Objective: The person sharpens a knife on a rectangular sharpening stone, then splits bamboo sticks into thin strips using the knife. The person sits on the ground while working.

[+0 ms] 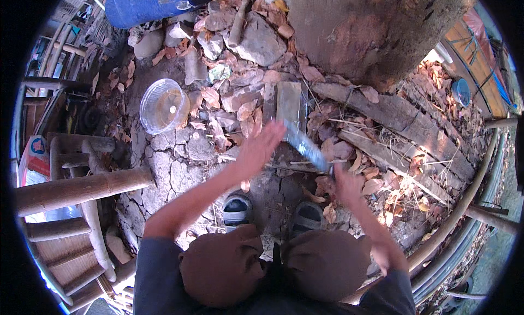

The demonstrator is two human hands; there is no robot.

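My right hand [347, 185] is closed round the handle end of a broad-bladed knife [307, 147]. The blade slants up and left, and motion smears its outline and the right fingers. My left hand [257, 150] is stretched out, its fingertips at the blade's far end; whether they press on it or only lie beside it I cannot tell. Just beyond the blade a flat, pale rectangular block [289, 103], wet-looking along its right side, lies on the ground. To its left stands a clear round plastic tub [162, 107] with some brownish liquid and a small pale spot in it.
A large boulder [371, 31] and a blue drum [153, 6] stand at the far side. Weathered planks [393, 124] and dry leaves lie to the right, near a small blue bowl [461, 91]. At left, a wooden pole [82, 190] juts in. Sandals [237, 210] are on my feet.
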